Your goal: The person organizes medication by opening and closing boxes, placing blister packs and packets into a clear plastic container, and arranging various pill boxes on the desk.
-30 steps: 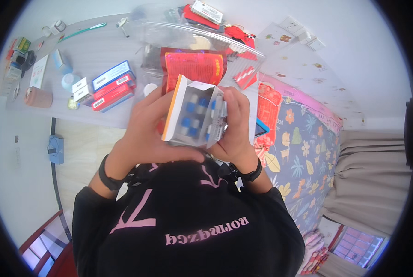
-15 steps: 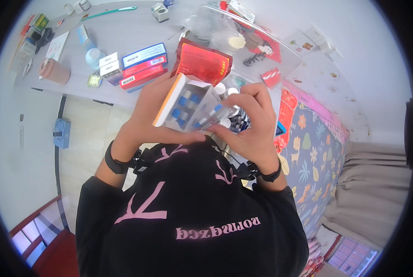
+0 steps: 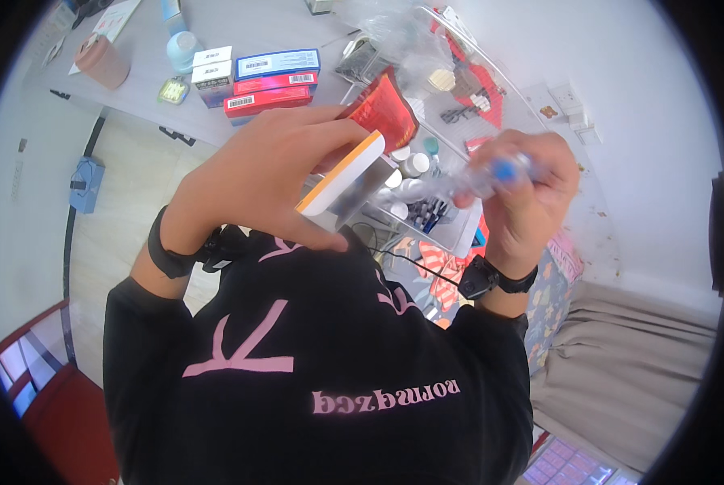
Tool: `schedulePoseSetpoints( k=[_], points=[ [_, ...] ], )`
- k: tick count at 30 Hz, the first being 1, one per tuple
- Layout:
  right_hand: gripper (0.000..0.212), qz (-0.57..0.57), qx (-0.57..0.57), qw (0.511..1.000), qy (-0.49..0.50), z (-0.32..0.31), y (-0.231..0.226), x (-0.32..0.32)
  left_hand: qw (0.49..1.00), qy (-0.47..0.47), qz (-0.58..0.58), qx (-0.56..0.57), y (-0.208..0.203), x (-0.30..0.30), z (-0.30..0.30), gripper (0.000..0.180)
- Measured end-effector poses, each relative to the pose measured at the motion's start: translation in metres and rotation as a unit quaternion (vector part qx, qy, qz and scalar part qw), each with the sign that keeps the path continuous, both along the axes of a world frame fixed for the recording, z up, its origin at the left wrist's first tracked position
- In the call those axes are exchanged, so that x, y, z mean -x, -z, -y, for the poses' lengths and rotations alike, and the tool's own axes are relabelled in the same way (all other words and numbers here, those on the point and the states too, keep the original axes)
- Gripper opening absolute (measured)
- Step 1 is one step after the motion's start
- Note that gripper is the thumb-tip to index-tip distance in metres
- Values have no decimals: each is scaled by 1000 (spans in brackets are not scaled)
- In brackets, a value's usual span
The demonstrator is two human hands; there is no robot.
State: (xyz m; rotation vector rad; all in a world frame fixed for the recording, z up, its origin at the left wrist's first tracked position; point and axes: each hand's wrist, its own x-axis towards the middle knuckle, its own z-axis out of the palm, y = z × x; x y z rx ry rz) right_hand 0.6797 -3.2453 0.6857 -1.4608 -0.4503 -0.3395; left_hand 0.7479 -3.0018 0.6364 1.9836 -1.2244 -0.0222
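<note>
- Far left on the table: a pink cup (image 3: 103, 61), then a light-blue container (image 3: 184, 50).
- Right of these, white boxes (image 3: 212, 78) stand just beside a pile of red and blue boxes (image 3: 270, 86).
- Nearer, the left hand (image 3: 253, 166) grips a white carton (image 3: 344, 179) with an orange edge, held tilted, the thumb along its near end.
- Just beyond the carton: a red pouch (image 3: 384, 115).
- White bottles (image 3: 414, 165) sit between the hands.
- At right, raised apart from the carton, the right hand (image 3: 538, 171) pinches a blurred clear blister pack (image 3: 503, 169) showing blue.
- Far right: a grey curtain (image 3: 629, 347).
</note>
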Motion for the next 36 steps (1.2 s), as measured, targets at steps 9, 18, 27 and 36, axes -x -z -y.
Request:
schedulePoseSetpoints(
  k=[9,18,27,36],
  points=[
    [9,-85,47,986,-133,-25,3,-28,973,144,-154,91,16,0,-14,72],
    [5,-203,196,939,-199,-36,-5,-28,931,191,-260,172,31,2,-17,83],
    [19,4,430,893,-133,-46,-7,-22,904,215,-317,189,51,6,-14,83],
    [20,182,398,897,-67,-51,9,-21,852,251,-407,214,59,13,-12,81]
  ],
)
